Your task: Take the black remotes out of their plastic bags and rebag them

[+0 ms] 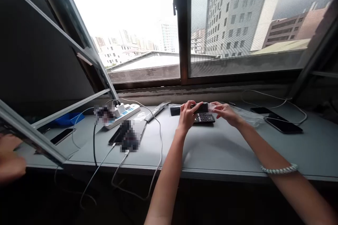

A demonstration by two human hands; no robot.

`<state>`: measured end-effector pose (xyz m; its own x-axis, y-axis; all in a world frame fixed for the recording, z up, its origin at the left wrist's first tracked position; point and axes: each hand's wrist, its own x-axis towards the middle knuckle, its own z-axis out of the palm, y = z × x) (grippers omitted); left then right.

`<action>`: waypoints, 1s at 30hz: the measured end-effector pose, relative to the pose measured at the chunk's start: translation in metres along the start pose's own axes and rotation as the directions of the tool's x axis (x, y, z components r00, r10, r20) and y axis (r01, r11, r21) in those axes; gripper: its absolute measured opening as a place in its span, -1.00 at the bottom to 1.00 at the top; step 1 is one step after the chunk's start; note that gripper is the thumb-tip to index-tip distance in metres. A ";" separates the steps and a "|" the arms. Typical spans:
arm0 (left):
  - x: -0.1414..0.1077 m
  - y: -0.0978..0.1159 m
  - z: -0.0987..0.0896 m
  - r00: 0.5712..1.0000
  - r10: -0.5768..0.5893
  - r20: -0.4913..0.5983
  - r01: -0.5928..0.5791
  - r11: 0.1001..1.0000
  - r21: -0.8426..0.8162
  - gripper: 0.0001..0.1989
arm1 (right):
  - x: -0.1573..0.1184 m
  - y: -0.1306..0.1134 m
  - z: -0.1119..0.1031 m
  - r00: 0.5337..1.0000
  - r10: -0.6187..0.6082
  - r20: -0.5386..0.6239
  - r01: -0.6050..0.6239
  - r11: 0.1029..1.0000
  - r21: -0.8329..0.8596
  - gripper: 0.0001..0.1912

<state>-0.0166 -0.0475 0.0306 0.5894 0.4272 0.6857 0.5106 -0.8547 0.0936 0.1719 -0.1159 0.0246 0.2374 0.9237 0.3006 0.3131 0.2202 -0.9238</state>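
**Both Hands Close In on a Slab Above a Keypad**

At the centre of the frame, a dark rectangular slab [202, 108] lies between the two hands, its long axis running roughly left to right. The left hand [188, 114] grasps its left end, fingers over the top; the right hand [225, 113] pinches clear film [211, 107] at its right end. Just below the slab, a black keypad device [204, 119] rests on the gray counter [224, 158], near both hands; whether slab and keypad touch cannot be told. Open room stretches below toward the front edge, while the window frame [237, 79] bounds the far side. Right of the right hand lies a clear plastic bag [252, 117], a black smartphone [283, 123] beyond. At left, a white cable [161, 137] loops over the front edge.
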 end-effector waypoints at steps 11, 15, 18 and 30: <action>0.000 -0.014 -0.005 0.999 -0.008 -0.038 0.010 0.999 0.051 -0.42 | 0.004 -0.004 -0.019 0.998 -0.063 -0.010 0.064 0.998 0.028 -0.69; 0.000 -0.025 -0.005 0.997 -0.058 -0.043 0.063 0.992 0.109 -0.43 | 0.005 -0.005 -0.025 0.997 -0.032 -0.064 0.035 0.999 0.039 -0.67; -0.003 -0.030 -0.004 0.994 -0.091 -0.056 0.096 0.991 0.096 -0.47 | 0.006 -0.005 -0.025 0.988 0.012 -0.156 -0.001 0.998 0.067 -0.66; -0.009 -0.026 0.000 0.981 -0.173 -0.085 0.182 0.977 0.110 -0.57 | 0.013 -0.006 -0.005 0.973 0.170 -0.158 -0.143 0.975 0.172 -0.53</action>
<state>-0.0351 -0.0289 0.0218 0.4363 0.5422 0.7181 0.6751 -0.7248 0.1371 0.1772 -0.1065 0.0354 0.4292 0.8866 0.1725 0.1132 0.1367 -0.9841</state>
